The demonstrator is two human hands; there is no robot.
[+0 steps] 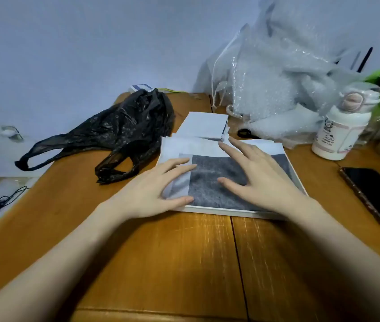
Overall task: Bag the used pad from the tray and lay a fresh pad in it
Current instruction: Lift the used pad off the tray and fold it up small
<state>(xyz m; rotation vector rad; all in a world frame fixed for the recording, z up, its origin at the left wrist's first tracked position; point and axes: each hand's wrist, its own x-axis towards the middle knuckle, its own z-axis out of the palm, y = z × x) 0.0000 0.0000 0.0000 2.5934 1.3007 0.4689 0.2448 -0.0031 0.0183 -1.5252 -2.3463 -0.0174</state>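
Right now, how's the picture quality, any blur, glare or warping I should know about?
Head view: wide-angle warping bends the table edges and stretches the forearms; the corners darken and blur; left hand and right hand over the tray look slightly soft; shiny glare on the black bag and bubble wrap; soft shadow lies under the arms.

Two hands (151, 189), one tray (242, 211), one black bag (126, 129), one phone (379, 194), one bottle (342, 129).

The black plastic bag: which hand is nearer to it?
Left. The left hand lies at the tray's left edge, just right of the black plastic bag; the right hand rests farther right, over the tray.
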